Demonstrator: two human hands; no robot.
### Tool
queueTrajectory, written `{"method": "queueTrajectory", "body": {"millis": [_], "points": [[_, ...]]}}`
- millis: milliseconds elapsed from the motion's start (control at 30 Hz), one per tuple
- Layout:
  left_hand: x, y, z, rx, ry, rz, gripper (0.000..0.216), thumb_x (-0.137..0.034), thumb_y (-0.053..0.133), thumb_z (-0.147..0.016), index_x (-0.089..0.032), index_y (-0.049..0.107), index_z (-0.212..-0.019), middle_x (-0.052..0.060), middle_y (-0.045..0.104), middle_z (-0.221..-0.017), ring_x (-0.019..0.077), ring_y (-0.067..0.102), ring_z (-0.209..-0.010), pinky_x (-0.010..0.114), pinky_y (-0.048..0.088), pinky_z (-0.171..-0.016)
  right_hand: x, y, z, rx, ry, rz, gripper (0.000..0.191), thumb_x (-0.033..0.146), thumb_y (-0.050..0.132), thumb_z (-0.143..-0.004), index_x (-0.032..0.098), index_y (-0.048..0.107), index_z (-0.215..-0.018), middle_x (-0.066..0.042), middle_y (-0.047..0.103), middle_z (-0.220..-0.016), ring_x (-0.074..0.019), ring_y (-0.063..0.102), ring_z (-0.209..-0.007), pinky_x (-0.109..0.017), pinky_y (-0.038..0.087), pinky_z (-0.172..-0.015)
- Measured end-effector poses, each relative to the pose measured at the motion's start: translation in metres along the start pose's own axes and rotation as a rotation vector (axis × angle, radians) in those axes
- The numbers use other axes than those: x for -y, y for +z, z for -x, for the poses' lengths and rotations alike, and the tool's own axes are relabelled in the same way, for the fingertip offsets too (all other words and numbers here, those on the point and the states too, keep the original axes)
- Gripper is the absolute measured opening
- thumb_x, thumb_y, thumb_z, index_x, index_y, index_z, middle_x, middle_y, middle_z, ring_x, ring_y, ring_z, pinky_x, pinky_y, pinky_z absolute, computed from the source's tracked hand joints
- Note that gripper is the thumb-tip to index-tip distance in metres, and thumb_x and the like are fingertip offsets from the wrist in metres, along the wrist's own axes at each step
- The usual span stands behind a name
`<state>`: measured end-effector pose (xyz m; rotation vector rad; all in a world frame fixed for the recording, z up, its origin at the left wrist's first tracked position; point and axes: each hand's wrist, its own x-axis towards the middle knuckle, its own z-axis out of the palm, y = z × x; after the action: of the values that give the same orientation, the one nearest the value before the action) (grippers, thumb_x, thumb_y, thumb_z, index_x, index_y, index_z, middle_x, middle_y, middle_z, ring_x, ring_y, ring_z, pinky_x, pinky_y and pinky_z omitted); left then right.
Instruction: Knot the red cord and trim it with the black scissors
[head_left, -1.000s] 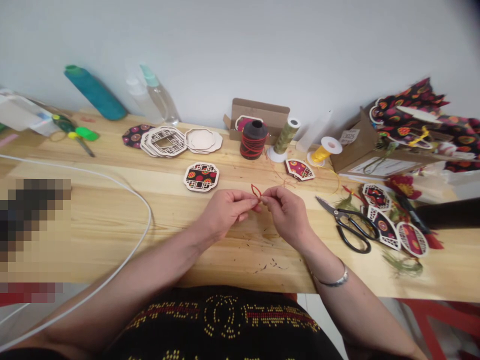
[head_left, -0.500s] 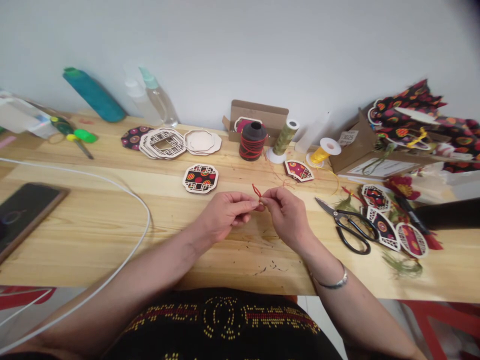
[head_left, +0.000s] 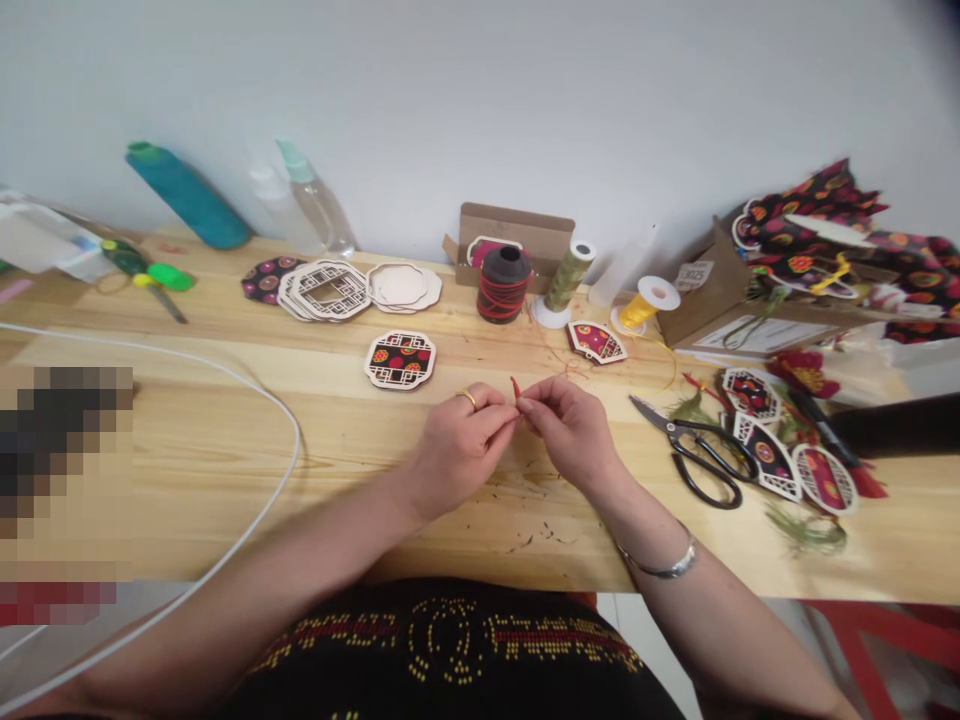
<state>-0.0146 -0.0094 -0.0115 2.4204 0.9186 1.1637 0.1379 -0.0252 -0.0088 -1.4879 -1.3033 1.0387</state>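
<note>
Both my hands meet over the middle of the wooden table. My left hand, with a gold ring, pinches a thin red cord between thumb and fingers. My right hand pinches the same cord from the other side, fingertips touching the left ones. Only a short red tip of the cord sticks up between them. A silver bracelet sits on my right wrist. A patterned wooden ornament lies just beyond my left hand.
Black scissors lie right of my hands beside several fabric ornaments. Thread spools, a yellow spool, cardboard boxes, stacked wooden frames, bottles stand at the back. A white cable curves at left.
The red loop that stood up between my fingers has shrunk to a short tip. My left hand has turned slightly, showing its ring. Both hands stay in place.
</note>
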Motion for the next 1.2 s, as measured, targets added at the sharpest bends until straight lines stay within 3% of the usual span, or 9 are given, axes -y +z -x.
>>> {"method": "queueTrajectory", "body": {"millis": [333,600,900,1067,1200], "points": [[0.0,-0.002,0.002,0.104,0.072,-0.191,0.023,-0.014,0.044,-0.089,-0.011,0.066,-0.085,0.01,0.064,-0.08,0.0165,0.058,-0.071,0.029,0.049,-0.063,-0.002,0.001,0.001,-0.016,-0.062,0.109,0.007,0.024,0.056,-0.076,0.018,0.059,-0.073,0.0,0.061,-0.066,-0.0124,0.052,-0.06,-0.025,0.041,-0.056],[0.005,-0.001,0.006,0.186,0.057,-0.191,0.023,-0.014,0.042,-0.09,-0.013,0.065,-0.087,0.009,0.062,-0.083,0.0169,0.056,-0.075,0.03,0.047,-0.065,-0.006,0.0,-0.001,0.005,-0.024,0.049,0.007,0.024,0.059,-0.074,0.018,0.06,-0.073,0.0,0.062,-0.064,-0.0122,0.054,-0.058,-0.025,0.043,-0.055],[0.0,-0.001,0.003,0.109,0.041,-0.124,0.019,-0.013,0.047,-0.086,-0.01,0.066,-0.086,0.011,0.063,-0.084,0.0175,0.058,-0.076,0.031,0.049,-0.069,0.001,0.001,-0.002,-0.015,0.021,-0.022,0.007,0.024,0.06,-0.072,0.016,0.061,-0.073,-0.001,0.063,-0.065,-0.0118,0.056,-0.058,-0.027,0.046,-0.057],[-0.003,-0.003,0.0,0.034,-0.052,-0.035,0.016,-0.015,0.051,-0.083,-0.013,0.067,-0.087,0.01,0.066,-0.086,0.017,0.061,-0.078,0.031,0.051,-0.071,0.007,-0.002,-0.002,-0.013,0.056,-0.094,0.009,0.025,0.063,-0.07,0.016,0.06,-0.072,0.002,0.06,-0.059,-0.0095,0.053,-0.052,-0.024,0.045,-0.053],[0.002,-0.002,-0.002,-0.029,-0.186,-0.089,0.015,-0.016,0.053,-0.083,-0.013,0.068,-0.083,0.013,0.069,-0.092,0.0198,0.064,-0.084,0.034,0.051,-0.077,0.006,-0.003,-0.003,-0.017,0.049,-0.124,0.009,0.025,0.063,-0.07,0.017,0.059,-0.072,0.003,0.06,-0.057,-0.0086,0.051,-0.05,-0.023,0.044,-0.051]]}}
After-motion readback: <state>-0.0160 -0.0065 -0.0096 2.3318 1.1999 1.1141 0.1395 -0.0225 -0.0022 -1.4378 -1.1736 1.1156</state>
